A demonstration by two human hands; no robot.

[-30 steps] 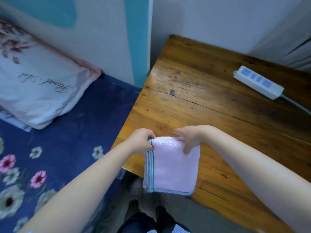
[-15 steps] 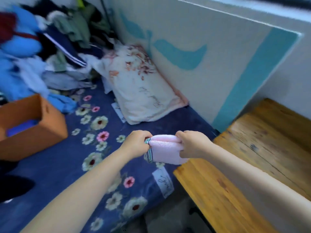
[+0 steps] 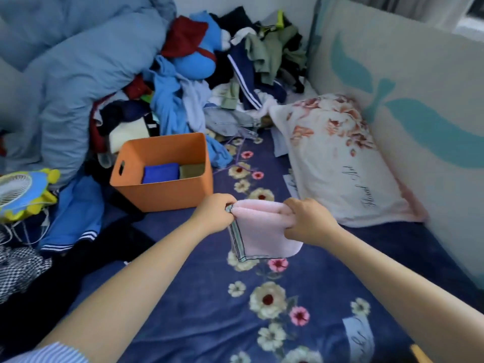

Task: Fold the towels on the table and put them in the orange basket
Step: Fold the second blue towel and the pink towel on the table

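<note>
Carrying step: left hand (image 3: 214, 212) and right hand (image 3: 307, 222) each pinch the folded pink towel (image 3: 262, 231); next, lower it into the orange basket (image 3: 162, 191) beside 2 towels.

A folded pink towel (image 3: 262, 231) hangs in the air near an orange basket (image 3: 162, 174) containing blue (image 3: 160, 172) and olive towels (image 3: 191, 170).

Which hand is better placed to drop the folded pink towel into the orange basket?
Left hand: it grips the pink towel nearest the orange basket; the right hand is farther.
</note>
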